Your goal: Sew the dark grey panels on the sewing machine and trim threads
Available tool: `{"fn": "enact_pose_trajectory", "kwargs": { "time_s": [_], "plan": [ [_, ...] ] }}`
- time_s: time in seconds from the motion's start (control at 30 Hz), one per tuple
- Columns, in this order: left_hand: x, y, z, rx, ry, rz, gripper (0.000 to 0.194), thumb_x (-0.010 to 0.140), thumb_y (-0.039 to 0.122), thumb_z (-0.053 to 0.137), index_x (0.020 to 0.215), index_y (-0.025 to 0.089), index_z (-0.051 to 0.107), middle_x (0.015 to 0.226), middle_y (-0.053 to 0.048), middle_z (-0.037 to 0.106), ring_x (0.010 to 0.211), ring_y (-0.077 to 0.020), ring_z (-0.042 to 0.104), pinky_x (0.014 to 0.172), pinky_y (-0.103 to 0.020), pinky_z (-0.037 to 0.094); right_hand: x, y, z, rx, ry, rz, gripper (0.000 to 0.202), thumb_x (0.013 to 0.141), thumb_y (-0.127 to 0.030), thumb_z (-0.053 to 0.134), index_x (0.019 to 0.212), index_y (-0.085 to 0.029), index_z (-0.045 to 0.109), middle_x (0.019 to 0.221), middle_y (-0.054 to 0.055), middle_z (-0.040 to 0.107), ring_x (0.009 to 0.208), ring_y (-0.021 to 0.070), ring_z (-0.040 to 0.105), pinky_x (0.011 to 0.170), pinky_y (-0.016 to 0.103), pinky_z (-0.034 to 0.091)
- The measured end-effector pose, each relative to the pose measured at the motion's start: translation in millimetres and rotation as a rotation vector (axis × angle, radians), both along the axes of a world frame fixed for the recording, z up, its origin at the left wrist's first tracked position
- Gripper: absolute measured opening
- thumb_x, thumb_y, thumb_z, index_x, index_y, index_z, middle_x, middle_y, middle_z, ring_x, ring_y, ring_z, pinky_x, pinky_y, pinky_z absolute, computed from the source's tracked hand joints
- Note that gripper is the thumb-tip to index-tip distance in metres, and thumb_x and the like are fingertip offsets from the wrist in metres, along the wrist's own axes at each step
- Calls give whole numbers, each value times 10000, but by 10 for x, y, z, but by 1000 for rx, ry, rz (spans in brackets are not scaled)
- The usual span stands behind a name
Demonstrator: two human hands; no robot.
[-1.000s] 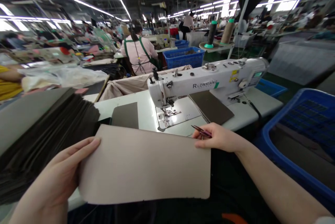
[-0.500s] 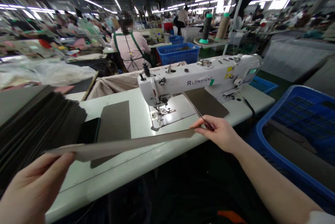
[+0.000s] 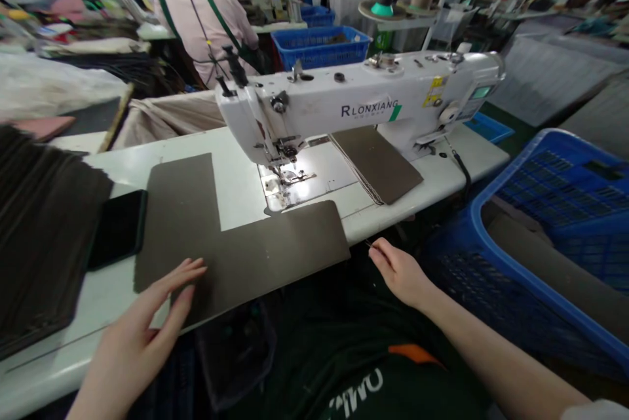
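A grey-brown fabric panel (image 3: 280,249) lies flat along the table's front edge, overlapping a second panel (image 3: 179,197) at the left. Over the overlap, my left hand (image 3: 147,322) is open, its fingers stretched across the cloth. My right hand (image 3: 400,272) is closed in a pinch just off the front edge, apart from the panel's right end. A thin tip shows at its fingers, but what it holds is too small to name. Behind the panel is a white sewing machine (image 3: 314,105), its needle area bare of cloth. Stitched panels (image 3: 378,161) are stacked under its arm.
A dark phone (image 3: 118,230) lies between the left panel and a tall stack of dark panels (image 3: 44,243). On the right stands a blue basket (image 3: 479,210) with brown cloth inside. A co-worker in pink (image 3: 211,20) sits beyond the machine, near another blue basket (image 3: 319,46).
The panel that both hands held up by its ends now lies flat on the table. My right hand has let go of it; my left hand has opened onto it. The view has tilted down.
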State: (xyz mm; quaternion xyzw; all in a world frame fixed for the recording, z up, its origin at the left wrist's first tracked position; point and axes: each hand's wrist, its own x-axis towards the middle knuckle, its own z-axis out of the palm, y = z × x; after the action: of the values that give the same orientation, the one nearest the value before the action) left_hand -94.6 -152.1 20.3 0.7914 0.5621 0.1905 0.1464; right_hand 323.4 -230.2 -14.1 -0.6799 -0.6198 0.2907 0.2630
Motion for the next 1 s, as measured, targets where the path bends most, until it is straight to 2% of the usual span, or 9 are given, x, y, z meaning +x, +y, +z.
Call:
{"fn": "enact_pose_trajectory", "kwargs": {
  "time_s": [0.13,0.27,0.43,0.5,0.57,0.7,0.83,0.9,1.0],
  "plan": [
    [302,-23,-19,-7,30,-173,564,888,523,530,1407,338,412,1498,15,423,1388,-276,373,1156,-503,299,-185,-194,-145,-62,22,60,181,987,-394,448,950,-220,486,778,-22,576,689,145,554,630,248,375],
    [357,-4,-117,21,46,-269,651,869,526,562,1451,311,367,1514,-11,399,1404,-291,339,1184,-508,233,-272,-210,-262,-44,2,59,160,990,-371,449,943,-218,462,774,-20,567,680,147,550,626,245,367],
    [483,-131,-110,68,-61,-193,533,843,492,625,1331,301,528,1309,-45,590,1190,-282,566,1067,-446,406,-323,-102,-314,31,-35,64,139,987,-333,466,919,-214,445,795,-14,572,703,148,562,613,239,353],
    [692,-262,-141,-81,-134,-135,393,862,481,609,1210,299,615,1038,-26,695,927,-226,671,879,-356,514,-323,-95,-323,51,-49,66,144,984,-329,474,904,-213,443,785,-16,568,694,145,560,605,237,344],
    [1012,-403,-229,-382,-213,-115,327,901,476,552,1153,287,642,803,5,703,683,-173,671,674,-281,529,-307,-118,-328,61,-53,65,145,985,-326,471,898,-213,443,777,-18,564,687,142,558,604,234,344],
    [1746,-542,-496,-842,-509,-84,675,874,469,589,1445,213,337,706,26,682,528,-158,615,535,-269,507,-250,-189,-325,59,-56,48,144,987,-321,461,893,-212,443,786,-14,576,695,140,565,607,225,350],
    [2140,-470,-604,-977,-766,-125,437,877,439,587,1196,141,578,827,-48,700,671,-160,646,616,-273,531,-209,-202,-314,59,-97,48,143,976,-312,479,880,-210,450,811,-7,598,697,135,567,601,221,343],
    [2180,-435,-568,-981,-768,-153,341,902,447,550,979,132,654,802,-57,691,681,-154,639,636,-267,526,-208,-186,-301,62,-111,54,135,976,-304,478,882,-209,457,830,-3,606,709,135,570,609,223,346],
    [2158,-429,-478,-961,-761,-174,342,925,461,513,915,148,650,786,-49,680,677,-151,628,643,-271,521,-227,-157,-274,63,-111,78,129,981,-303,467,895,-208,468,858,7,614,730,140,577,622,229,352]
  ]
}}
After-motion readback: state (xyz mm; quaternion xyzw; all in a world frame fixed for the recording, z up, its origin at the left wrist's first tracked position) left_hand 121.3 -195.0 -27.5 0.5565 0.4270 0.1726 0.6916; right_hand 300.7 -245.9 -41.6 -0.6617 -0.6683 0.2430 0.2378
